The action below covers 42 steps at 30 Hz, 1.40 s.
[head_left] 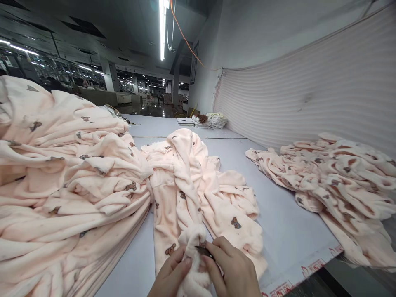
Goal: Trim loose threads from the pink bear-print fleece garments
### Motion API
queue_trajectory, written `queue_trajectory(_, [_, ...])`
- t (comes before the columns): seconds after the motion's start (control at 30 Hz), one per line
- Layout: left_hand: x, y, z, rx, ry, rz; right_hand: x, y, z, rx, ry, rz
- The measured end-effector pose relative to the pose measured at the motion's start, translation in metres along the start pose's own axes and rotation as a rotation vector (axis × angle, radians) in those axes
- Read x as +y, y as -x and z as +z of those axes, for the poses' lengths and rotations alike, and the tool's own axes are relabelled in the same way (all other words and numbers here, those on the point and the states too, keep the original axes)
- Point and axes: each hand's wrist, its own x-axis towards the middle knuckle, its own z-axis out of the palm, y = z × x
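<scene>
A pale pink fleece garment (185, 185) printed with small brown bears lies on the table in front of me. My left hand (173, 270) pinches a bunched fold of its near end between thumb and fingers. In my right hand (230, 266) is a pair of small dark thread snips (204, 251), the tip pointing left against the same fold. Both hands are close together at the table's near side. The fingers partly hide the snips, and I cannot tell whether the blades touch a thread.
A large heap of the same pink fleece (71, 177) rises on the left. Another pile (337, 181) lies at the right, hanging over the table edge. Stacked papers or cloths (213, 120) sit at the back. A striped cloth (303, 82) covers the right wall.
</scene>
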Motion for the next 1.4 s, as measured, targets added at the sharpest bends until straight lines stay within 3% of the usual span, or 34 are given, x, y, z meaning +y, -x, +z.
queue_trajectory(0.07, [0.001,0.001,-0.001,-0.001,-0.037,-0.040,0.000,0.001,0.000,-0.017,-0.089,0.052])
queue_trajectory(0.2, [0.001,0.001,-0.003,-0.008,-0.061,-0.053,-0.001,0.002,0.002,0.009,-0.065,0.072])
queue_trajectory(0.4, [-0.001,0.000,-0.003,-0.011,-0.076,-0.048,0.000,-0.001,-0.002,-0.107,-0.303,0.266])
queue_trajectory(0.57, [-0.001,0.000,-0.004,-0.013,-0.035,-0.046,-0.001,0.002,-0.005,-0.078,-0.190,0.206])
queue_trajectory(0.67, [0.001,0.000,-0.004,-0.036,-0.139,-0.052,0.001,0.000,-0.004,-0.064,-0.276,0.263])
queue_trajectory(0.73, [0.001,0.000,-0.002,-0.008,-0.302,0.028,0.003,-0.002,-0.002,0.009,-0.355,0.324])
queue_trajectory(0.8, [0.001,0.002,0.002,0.067,-0.585,0.205,0.006,-0.003,0.000,0.082,-0.378,0.318])
queue_trajectory(0.9, [-0.003,0.008,0.005,0.274,-0.979,0.489,0.010,0.000,0.005,0.021,-0.279,0.222])
queue_trajectory(1.0, [-0.010,0.011,-0.002,0.501,-1.073,0.655,0.012,0.008,0.008,-0.030,-0.159,0.146])
queue_trajectory(1.07, [-0.014,0.011,-0.010,0.527,-1.113,0.830,0.010,0.013,0.008,-0.003,-0.208,0.154])
queue_trajectory(1.17, [-0.019,0.009,-0.018,0.445,-1.218,1.067,0.003,0.014,0.002,0.071,-0.354,0.213])
queue_trajectory(1.23, [-0.020,0.008,-0.018,0.420,-1.227,1.102,-0.003,0.009,-0.002,0.059,-0.430,0.194])
queue_trajectory(1.4, [-0.019,0.011,-0.009,0.508,-1.093,1.082,-0.008,0.003,-0.006,-0.184,-0.444,0.160])
